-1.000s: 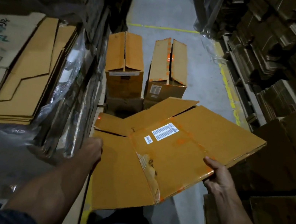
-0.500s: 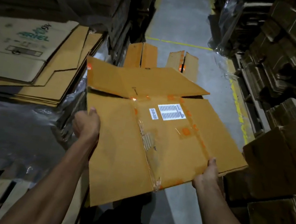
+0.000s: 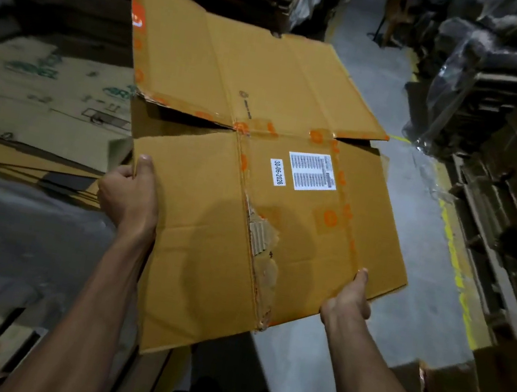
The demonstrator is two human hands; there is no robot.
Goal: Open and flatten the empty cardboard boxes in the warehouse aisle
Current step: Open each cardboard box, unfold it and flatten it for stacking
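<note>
Flattened cardboard box (image 3: 212,222) held out in front of me over the aisle floor (image 3: 413,237), nothing in it, panels collapsed flat. My left hand (image 3: 128,195) grips its left edge, thumb on top, fingers curled under. My right hand (image 3: 349,298) pinches the near right edge, thumb on top, fingers hidden beneath. White label (image 3: 313,171) and date sticker (image 3: 278,172) sit between my hands, further out. Stack of flattened cartons (image 3: 45,101) just left of my left hand. Yellow floor line (image 3: 455,267) right of my right hand.
</note>
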